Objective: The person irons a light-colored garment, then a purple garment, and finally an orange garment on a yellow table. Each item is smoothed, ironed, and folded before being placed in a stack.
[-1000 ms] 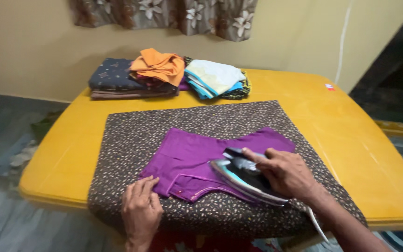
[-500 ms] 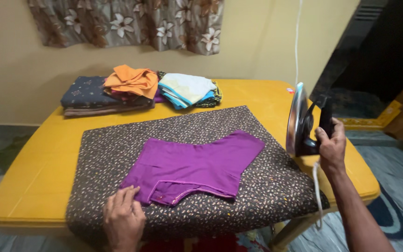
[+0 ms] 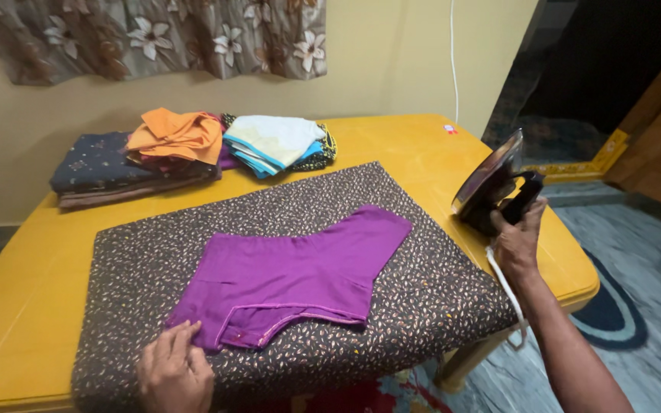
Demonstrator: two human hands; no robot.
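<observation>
A purple garment lies flat on a brown speckled cloth spread over the yellow table. My left hand rests with its fingers on the garment's near left corner. My right hand grips the black handle of an electric iron, held tilted above the table's right edge, its shiny soleplate facing up and left. A white cord hangs down from the iron along my forearm.
Stacks of folded clothes in dark blue, orange and white-blue sit at the table's far side under a floral curtain. A white cable runs down the wall. A doorway and a rug lie to the right.
My right hand lifted the iron off the purple garment and carried it to the right, where it now tilts lower near the table's edge. My left hand stays on the garment's corner.
</observation>
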